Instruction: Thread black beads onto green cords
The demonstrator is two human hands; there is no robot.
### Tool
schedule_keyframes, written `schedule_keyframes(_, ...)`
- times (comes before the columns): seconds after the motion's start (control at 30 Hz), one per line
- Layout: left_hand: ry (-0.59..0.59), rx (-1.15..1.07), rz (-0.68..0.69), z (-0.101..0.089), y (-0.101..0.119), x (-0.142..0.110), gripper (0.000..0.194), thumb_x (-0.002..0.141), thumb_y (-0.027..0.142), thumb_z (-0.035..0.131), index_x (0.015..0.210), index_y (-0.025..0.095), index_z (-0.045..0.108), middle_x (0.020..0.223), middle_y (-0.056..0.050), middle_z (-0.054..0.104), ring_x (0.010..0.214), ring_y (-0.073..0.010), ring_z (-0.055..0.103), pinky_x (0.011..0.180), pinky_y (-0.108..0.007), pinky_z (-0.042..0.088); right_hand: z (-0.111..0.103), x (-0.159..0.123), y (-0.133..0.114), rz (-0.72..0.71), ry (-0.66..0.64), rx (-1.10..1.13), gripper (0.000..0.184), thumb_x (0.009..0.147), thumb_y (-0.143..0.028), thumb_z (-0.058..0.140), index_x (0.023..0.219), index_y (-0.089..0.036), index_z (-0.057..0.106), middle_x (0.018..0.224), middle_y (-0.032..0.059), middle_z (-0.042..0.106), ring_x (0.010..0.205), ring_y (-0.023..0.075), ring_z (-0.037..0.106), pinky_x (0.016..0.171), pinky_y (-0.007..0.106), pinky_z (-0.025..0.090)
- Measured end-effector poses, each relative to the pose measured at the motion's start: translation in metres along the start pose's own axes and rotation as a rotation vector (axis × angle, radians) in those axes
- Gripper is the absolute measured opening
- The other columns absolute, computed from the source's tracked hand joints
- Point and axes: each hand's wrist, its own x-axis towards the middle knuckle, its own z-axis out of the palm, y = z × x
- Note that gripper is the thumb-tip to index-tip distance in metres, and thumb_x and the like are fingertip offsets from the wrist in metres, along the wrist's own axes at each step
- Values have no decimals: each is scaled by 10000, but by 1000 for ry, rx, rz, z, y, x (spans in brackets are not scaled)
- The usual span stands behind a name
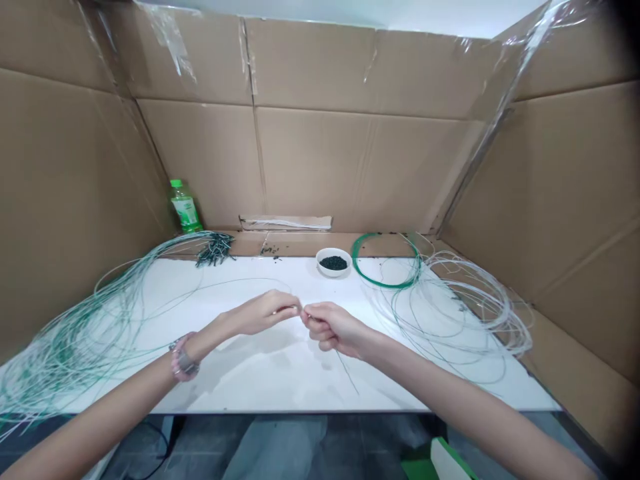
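Observation:
My left hand (265,313) and my right hand (333,329) meet above the middle of the white table (280,380), their fingertips pinching a thin wire (301,312) between them. A loose green strand (347,373) hangs from below my right hand. To the left lies a large tangled bundle of long green-and-white wires (75,347), and a thin arc of wire runs from it towards my left hand. To the right lie a green wire coil (385,263) and loose pale wire loops (460,313). Neither hand touches these.
Cardboard walls (320,160) enclose the table's back and sides. A white bowl of dark granules (333,263), a heap of short dark wire pieces (215,248) and a green-capped bottle (185,207) stand at the back. A beaded bracelet (183,357) circles my left wrist.

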Motion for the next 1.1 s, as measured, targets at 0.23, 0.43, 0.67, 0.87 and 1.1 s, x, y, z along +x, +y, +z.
schedule_keyframes(0.23,-167,84,-181,-27,2,-49,435,957,387,297,612,158,428,514,38,371,476,-74,332,502,-206,268,-23,1,-1,-55,72,-673,236,910,-334,531,863,-112,594,729,-16,568,606,71,536,578,223,479)
schedule_keyframes(0.43,-106,362,-351,-25,-50,-76,427,951,365,267,635,170,478,604,-21,543,535,-124,442,579,-257,276,-106,50,-63,18,525,-1115,317,911,-347,518,1171,-168,546,1207,90,549,1037,196,569,876,400,497)
schedule_keyframes(0.67,-42,431,-397,-6,-102,-84,437,945,348,256,687,170,561,708,-77,648,632,-164,566,606,-268,314,-146,108,-79,324,588,-1435,313,892,-328,558,1146,-146,559,1147,87,578,989,186,593,833,375,518)
schedule_keyframes(0.87,-8,396,-362,4,-103,-91,464,952,347,214,685,173,551,676,-51,626,600,-142,540,596,-257,319,-148,124,-58,368,564,-1567,313,888,-327,565,1142,-145,562,1145,87,579,989,186,594,828,367,518)
schedule_keyframes(1.1,4,351,-333,7,-102,-89,425,937,351,253,633,177,495,645,-36,608,567,-134,512,574,-258,303,-146,125,-57,240,636,-1585,304,893,-329,557,1137,-148,565,1143,89,580,985,182,594,830,364,518)
